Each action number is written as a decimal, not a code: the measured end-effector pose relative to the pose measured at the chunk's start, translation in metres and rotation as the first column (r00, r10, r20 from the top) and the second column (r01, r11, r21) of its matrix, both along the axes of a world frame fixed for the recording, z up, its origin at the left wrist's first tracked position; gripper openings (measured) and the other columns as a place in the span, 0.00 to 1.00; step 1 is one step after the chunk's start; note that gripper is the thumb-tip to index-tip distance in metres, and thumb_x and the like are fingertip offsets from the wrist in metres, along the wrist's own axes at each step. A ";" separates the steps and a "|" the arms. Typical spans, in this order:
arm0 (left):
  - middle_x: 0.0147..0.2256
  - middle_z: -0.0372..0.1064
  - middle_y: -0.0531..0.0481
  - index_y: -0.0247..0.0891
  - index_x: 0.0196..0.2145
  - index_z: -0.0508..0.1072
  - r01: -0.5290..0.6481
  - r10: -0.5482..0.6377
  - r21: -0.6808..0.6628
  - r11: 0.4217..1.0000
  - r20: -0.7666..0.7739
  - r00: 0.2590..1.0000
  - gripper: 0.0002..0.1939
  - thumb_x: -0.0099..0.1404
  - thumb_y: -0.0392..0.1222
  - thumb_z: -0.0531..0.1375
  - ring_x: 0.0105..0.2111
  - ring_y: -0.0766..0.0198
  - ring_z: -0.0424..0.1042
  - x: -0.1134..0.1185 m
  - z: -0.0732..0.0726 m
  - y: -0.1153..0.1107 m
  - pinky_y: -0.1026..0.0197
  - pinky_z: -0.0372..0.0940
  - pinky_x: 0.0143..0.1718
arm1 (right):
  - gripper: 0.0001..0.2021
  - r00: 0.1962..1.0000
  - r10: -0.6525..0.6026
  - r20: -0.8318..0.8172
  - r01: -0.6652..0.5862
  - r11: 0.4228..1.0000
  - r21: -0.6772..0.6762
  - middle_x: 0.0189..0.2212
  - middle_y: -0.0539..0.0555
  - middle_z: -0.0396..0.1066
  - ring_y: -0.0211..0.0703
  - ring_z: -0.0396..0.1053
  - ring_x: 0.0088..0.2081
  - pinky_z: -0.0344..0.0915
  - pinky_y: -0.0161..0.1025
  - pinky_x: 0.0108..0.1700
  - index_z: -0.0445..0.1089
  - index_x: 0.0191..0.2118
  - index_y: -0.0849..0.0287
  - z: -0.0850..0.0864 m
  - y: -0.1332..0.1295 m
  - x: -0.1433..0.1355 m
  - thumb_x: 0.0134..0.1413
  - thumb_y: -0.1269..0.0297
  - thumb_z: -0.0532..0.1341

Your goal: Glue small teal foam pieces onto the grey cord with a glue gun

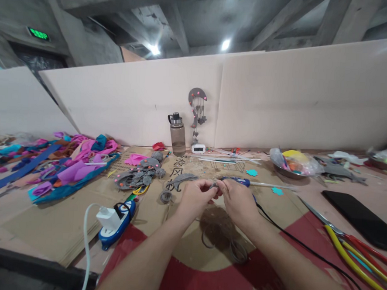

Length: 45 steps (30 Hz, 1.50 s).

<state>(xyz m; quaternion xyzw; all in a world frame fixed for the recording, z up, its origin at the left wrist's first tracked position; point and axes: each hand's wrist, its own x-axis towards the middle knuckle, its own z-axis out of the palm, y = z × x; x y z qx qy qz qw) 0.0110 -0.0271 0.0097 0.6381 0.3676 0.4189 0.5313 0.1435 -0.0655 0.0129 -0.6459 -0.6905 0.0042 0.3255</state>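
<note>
My left hand (193, 200) and my right hand (239, 204) meet above the cardboard, fingertips pinched together on a small grey piece (214, 185). Fingers cover most of it, so its shape cannot be made out. Below the hands lie loose loops of grey cord (238, 251). Just beyond my left hand rests a grey felt crescent (184, 178), with a small coil of grey cord (166, 197) nearer me. Behind my right hand is a blue glue gun (242, 181), partly hidden, with a clear glue stick (271, 185) sticking out of its back.
Left are a blue-and-white power strip (116, 228), grey felt pieces with colored dots (139, 174) and a heap of colored felt scraps (80, 168). Scissors (342, 235) and a black phone (359, 218) lie right. A bottle (177, 135) stands behind, beside a grey moon hanging (197, 95).
</note>
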 end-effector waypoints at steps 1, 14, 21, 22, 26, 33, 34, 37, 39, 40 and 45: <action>0.23 0.71 0.47 0.35 0.24 0.76 -0.023 0.023 0.009 1.000 -0.018 1.000 0.07 0.53 0.42 0.61 0.22 0.66 0.67 0.000 -0.001 0.000 0.66 0.63 0.23 | 0.21 0.999 -0.013 0.030 0.013 1.000 -0.008 0.25 0.53 0.69 0.42 0.64 0.28 0.51 0.38 0.31 0.65 0.25 0.57 0.000 -0.001 -0.001 0.64 0.58 0.43; 0.19 0.57 0.57 0.34 0.24 0.68 -0.117 0.130 -0.080 0.990 0.183 0.975 0.08 0.53 0.42 0.61 0.19 0.74 0.53 -0.002 -0.008 0.011 0.69 0.50 0.21 | 0.10 0.844 0.130 -0.521 -0.113 0.992 0.063 0.29 0.50 0.68 0.40 0.63 0.31 0.58 0.36 0.34 0.64 0.33 0.57 -0.002 0.004 -0.006 0.57 0.57 0.52; 0.20 0.61 0.56 0.34 0.29 0.69 -0.132 0.127 0.029 0.991 0.130 0.983 0.09 0.54 0.43 0.61 0.19 0.74 0.57 0.001 -0.008 0.006 0.68 0.54 0.22 | 0.10 0.775 0.076 -0.627 -0.075 0.997 0.028 0.26 0.50 0.67 0.38 0.60 0.27 0.57 0.36 0.30 0.68 0.31 0.59 -0.007 0.009 -0.004 0.51 0.58 0.57; 0.20 0.62 0.56 0.34 0.29 0.70 -0.134 0.127 0.054 0.990 0.111 0.986 0.09 0.54 0.43 0.61 0.19 0.73 0.59 0.001 -0.007 0.005 0.68 0.55 0.22 | 0.10 0.773 0.069 -0.631 -0.069 0.997 0.025 0.25 0.49 0.67 0.38 0.60 0.27 0.56 0.36 0.30 0.68 0.31 0.59 -0.007 0.009 -0.004 0.50 0.58 0.57; 0.20 0.65 0.53 0.33 0.30 0.70 -0.102 0.096 0.066 0.993 0.095 0.991 0.09 0.55 0.42 0.60 0.20 0.71 0.63 0.001 -0.003 0.003 0.67 0.60 0.23 | 0.10 0.773 0.052 -0.632 -0.040 0.999 0.034 0.23 0.49 0.66 0.37 0.60 0.25 0.56 0.35 0.29 0.68 0.28 0.60 -0.004 0.007 -0.005 0.48 0.58 0.57; 0.25 0.71 0.47 0.30 0.32 0.72 0.059 -0.040 -0.070 0.996 0.246 0.969 0.10 0.53 0.39 0.60 0.23 0.67 0.70 -0.001 0.001 -0.001 0.63 0.67 0.28 | 0.08 0.816 0.005 -0.577 0.020 0.999 0.037 0.19 0.47 0.62 0.36 0.57 0.23 0.53 0.35 0.26 0.67 0.26 0.59 -0.001 0.008 -0.002 0.46 0.60 0.57; 0.25 0.71 0.47 0.30 0.33 0.72 0.084 -0.056 -0.092 0.992 0.271 0.961 0.10 0.53 0.39 0.60 0.24 0.66 0.70 -0.002 0.001 -0.001 0.62 0.67 0.29 | 0.08 0.821 0.006 -0.571 0.018 0.999 0.037 0.19 0.47 0.62 0.36 0.57 0.23 0.53 0.34 0.26 0.67 0.26 0.59 -0.001 0.009 -0.001 0.47 0.60 0.57; 0.24 0.71 0.47 0.30 0.32 0.72 0.111 -0.063 -0.148 0.983 0.296 0.953 0.11 0.53 0.42 0.61 0.24 0.66 0.71 -0.002 0.002 -0.001 0.63 0.67 0.29 | 0.08 0.838 0.017 -0.546 0.002 0.999 0.035 0.20 0.48 0.64 0.36 0.58 0.24 0.54 0.35 0.27 0.67 0.26 0.59 -0.002 0.008 -0.001 0.48 0.61 0.56; 0.23 0.70 0.48 0.31 0.31 0.71 0.092 -0.044 -0.162 0.982 0.277 0.960 0.12 0.53 0.44 0.62 0.22 0.68 0.70 -0.002 0.002 -0.001 0.63 0.68 0.28 | 0.08 0.856 0.021 -0.516 -0.002 0.999 0.038 0.21 0.49 0.65 0.37 0.59 0.24 0.54 0.35 0.27 0.67 0.27 0.59 -0.002 0.006 -0.002 0.48 0.61 0.56; 0.23 0.69 0.49 0.31 0.30 0.71 0.078 -0.033 -0.160 0.984 0.264 0.964 0.12 0.53 0.44 0.63 0.21 0.68 0.69 -0.002 0.002 -0.001 0.63 0.68 0.27 | 0.07 0.871 0.021 -0.491 0.000 0.999 0.043 0.22 0.49 0.66 0.37 0.59 0.24 0.54 0.35 0.28 0.67 0.28 0.59 -0.001 0.005 -0.003 0.49 0.62 0.56; 0.23 0.68 0.51 0.33 0.27 0.69 0.021 0.017 -0.169 0.985 0.217 0.976 0.13 0.52 0.46 0.63 0.20 0.67 0.69 -0.003 0.000 0.001 0.61 0.68 0.24 | 0.06 0.945 0.065 -0.321 -0.029 0.993 0.114 0.25 0.51 0.67 0.39 0.61 0.28 0.56 0.36 0.32 0.69 0.30 0.59 0.001 0.000 -0.006 0.51 0.65 0.57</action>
